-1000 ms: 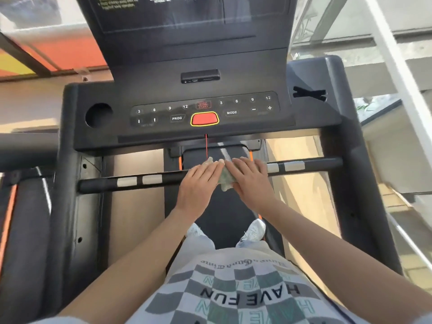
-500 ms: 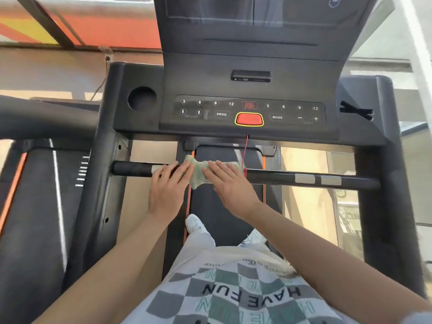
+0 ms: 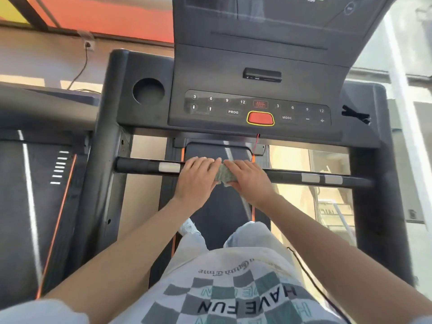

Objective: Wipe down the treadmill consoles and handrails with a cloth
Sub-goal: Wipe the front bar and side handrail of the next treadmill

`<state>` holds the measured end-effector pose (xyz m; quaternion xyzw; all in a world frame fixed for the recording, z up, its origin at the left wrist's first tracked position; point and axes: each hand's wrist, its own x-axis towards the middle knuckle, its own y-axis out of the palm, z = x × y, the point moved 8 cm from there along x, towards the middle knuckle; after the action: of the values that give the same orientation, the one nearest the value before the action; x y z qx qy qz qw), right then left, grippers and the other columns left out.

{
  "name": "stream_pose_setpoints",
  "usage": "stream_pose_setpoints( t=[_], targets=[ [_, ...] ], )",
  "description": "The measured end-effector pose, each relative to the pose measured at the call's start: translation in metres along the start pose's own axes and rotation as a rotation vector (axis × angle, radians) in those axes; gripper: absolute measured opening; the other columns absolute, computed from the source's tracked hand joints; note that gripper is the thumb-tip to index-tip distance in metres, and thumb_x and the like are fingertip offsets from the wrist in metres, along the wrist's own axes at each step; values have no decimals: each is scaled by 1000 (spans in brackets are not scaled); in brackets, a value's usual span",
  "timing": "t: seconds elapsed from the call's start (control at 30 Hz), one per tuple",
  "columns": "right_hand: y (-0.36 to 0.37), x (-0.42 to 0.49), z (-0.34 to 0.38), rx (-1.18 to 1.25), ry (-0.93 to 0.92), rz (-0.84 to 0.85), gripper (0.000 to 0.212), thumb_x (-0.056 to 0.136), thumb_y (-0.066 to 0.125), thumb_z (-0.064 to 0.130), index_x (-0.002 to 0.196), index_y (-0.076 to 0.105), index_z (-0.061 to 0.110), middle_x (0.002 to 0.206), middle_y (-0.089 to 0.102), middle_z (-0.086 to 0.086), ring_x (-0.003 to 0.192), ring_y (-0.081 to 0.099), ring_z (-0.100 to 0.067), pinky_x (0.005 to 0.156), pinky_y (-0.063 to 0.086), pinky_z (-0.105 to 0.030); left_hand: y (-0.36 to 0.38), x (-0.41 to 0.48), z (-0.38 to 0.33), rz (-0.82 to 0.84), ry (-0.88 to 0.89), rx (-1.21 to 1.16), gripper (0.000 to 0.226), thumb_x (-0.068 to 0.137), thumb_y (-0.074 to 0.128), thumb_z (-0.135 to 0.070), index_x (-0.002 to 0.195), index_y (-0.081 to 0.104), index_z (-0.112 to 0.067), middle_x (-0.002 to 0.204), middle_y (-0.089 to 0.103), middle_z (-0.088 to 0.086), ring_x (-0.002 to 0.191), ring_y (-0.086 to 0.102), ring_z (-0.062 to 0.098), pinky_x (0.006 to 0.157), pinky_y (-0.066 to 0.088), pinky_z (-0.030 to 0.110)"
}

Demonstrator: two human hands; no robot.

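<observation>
Sunlit floor (image 3: pixel 289 160) lies behind the handrail (image 3: pixel 292 175) at mid-frame, where left hand (image 3: pixel 198 176) and right hand (image 3: pixel 249 178) press flat, side by side, on the cloth (image 3: pixel 223 174), mid-wipe; next, probably slide it toward frame right

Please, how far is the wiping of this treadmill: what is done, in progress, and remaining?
Done: nothing shows it; no surface looks visibly wiped. In hand: the left hand and right hand press a crumpled green cloth on the middle of the black crossbar handrail. Left, probably: the bar's ends, the dark console with the red button and the neighbouring treadmill at left.
</observation>
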<state>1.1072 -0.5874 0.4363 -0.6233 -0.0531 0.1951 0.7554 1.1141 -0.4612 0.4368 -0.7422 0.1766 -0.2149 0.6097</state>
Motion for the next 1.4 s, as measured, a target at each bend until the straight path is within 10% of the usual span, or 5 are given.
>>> stream_pose_setpoints(
  t=[0.37,0.77,0.97,1.1,1.4],
  targets=[
    [-4,12,9,53,-11,61,58,90,61,46,137,56,13,117,69,-6,101,66,-30,88,53,-45,2,-19,17,-52,-127,41,56,92,71,-29,142,48,-20,129,60,3,125,55,25,116,33,44],
    [13,93,118,250,-323,288,57,100,57,29,152,39,15,141,55,-6,123,55,-31,95,47,-41,-31,-99,105,-151,-693,46,50,98,44,-27,147,50,-17,153,47,8,143,39,35,115,33,50],
    [0,97,87,321,-284,153,31,92,61,20,122,70,21,117,67,2,105,56,-31,94,43,-39,-23,-143,93,-491,-1251,-707,40,81,78,-14,117,59,-16,119,53,-1,101,53,2,84,40,9],
    [-2,97,81,383,-248,203,32,93,64,13,124,68,19,116,67,-1,109,58,-24,90,39,-25,25,-140,72,-506,-1714,-1595,32,85,78,-37,105,66,-16,103,69,1,93,68,17,87,58,35],
    [11,125,141,330,-373,365,51,94,61,14,144,53,23,120,63,-3,112,58,-24,89,41,-25,26,-111,99,-822,-1681,-2122,31,102,60,-35,123,69,-13,115,76,6,110,71,21,102,54,38]
  ],
)
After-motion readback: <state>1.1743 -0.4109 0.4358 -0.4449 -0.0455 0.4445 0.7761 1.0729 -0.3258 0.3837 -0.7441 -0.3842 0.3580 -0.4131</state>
